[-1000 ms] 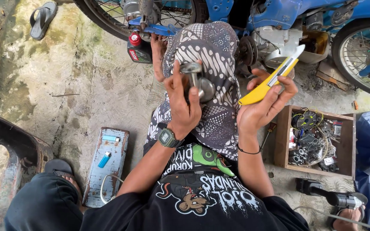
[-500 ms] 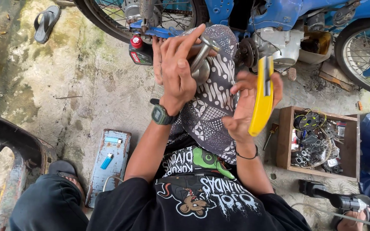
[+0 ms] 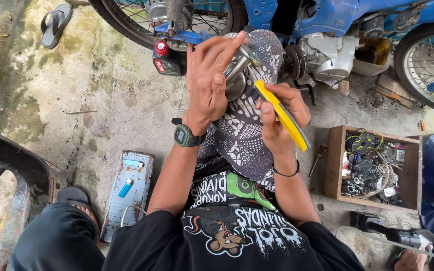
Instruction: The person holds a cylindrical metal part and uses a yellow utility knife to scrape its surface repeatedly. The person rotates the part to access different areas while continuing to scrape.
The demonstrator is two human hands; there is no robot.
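Observation:
My left hand (image 3: 207, 80), with a dark watch on its wrist, is closed around a shiny metal part (image 3: 240, 61) and holds it up over my raised knee. A black-and-white patterned cloth (image 3: 242, 145) covers that knee. My right hand (image 3: 272, 133) grips a flat yellow tool with a grey edge (image 3: 291, 129). The tool's upper tip rests just under the metal part. Part of the metal piece is hidden behind my left fingers.
A blue motorcycle (image 3: 327, 15) stands across the top, a black oil bottle (image 3: 166, 59) by its rear wheel. A wooden box of small parts (image 3: 333, 160) sits right, a power tool (image 3: 393, 233) below it. A metal tray with a blue lighter (image 3: 131, 185) lies left.
My left hand lifted the metal part higher and turned it. My right hand swung the yellow tool from pointing up-right to upright, then brought its tip under the part.

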